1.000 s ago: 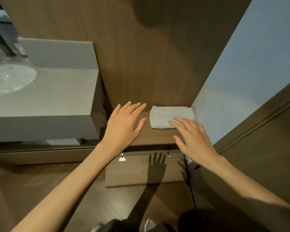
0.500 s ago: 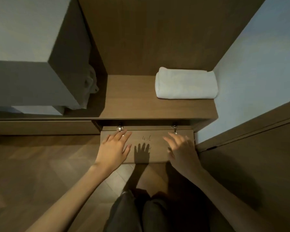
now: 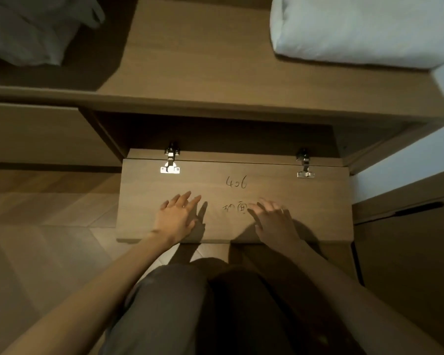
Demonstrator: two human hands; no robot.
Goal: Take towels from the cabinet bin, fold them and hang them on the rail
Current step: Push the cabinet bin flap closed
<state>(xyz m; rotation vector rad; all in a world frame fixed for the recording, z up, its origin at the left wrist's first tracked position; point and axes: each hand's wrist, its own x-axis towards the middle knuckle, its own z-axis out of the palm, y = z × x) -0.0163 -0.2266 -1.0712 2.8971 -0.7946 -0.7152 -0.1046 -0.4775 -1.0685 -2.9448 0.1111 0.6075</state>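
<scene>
Under my hands: door [image 3: 305, 208], lying open. Left hand [image 3: 176, 219], right hand [image 3: 274, 221]: fingers spread, flat on it, holding nothing. Beyond them: dark bin opening [image 3: 215, 134], contents unseen. Farther right: folded towel [image 3: 364, 29] on shelf [image 3: 203, 60]. I'd reach in low, between hinges [image 3: 170, 162].

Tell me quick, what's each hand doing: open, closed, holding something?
Left hand: open, fingers spread over the door, holding nothing.
Right hand: open, fingers spread over the door, holding nothing.
</scene>
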